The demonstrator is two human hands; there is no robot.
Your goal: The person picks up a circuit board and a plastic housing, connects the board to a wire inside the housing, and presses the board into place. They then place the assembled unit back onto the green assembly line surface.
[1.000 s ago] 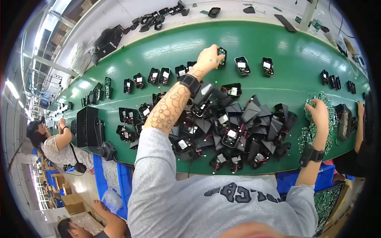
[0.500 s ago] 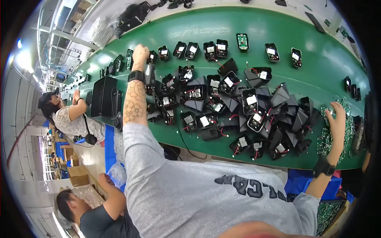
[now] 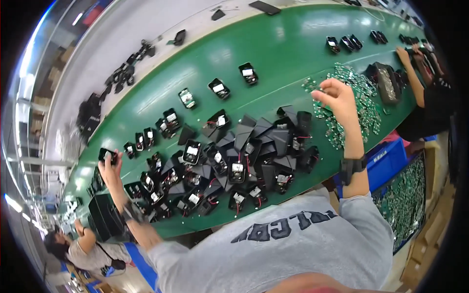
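Observation:
At the far left of the table, my left hand (image 3: 111,171) has its fingers closed on a small black plastic housing (image 3: 105,154). Its fingers partly cover the housing. My right hand (image 3: 339,100) hovers above a heap of small green circuit boards (image 3: 364,115). The fingers there are curved, with thumb and fingertips a little apart, and I make out nothing between them. Between my hands lies a large pile of black housings (image 3: 237,168), many with white-topped parts and red wires inside.
Behind the pile stands a spaced row of open housings (image 3: 218,88), one with a green board (image 3: 186,97) in it. A blue bin (image 3: 383,163) and a tray of boards (image 3: 403,200) are at the right. Co-workers sit at the left (image 3: 80,246) and right (image 3: 435,102).
My view has swung to the right. My left hand now has a housing in its fingers, and the fingers of my right hand have curled more above the boards.

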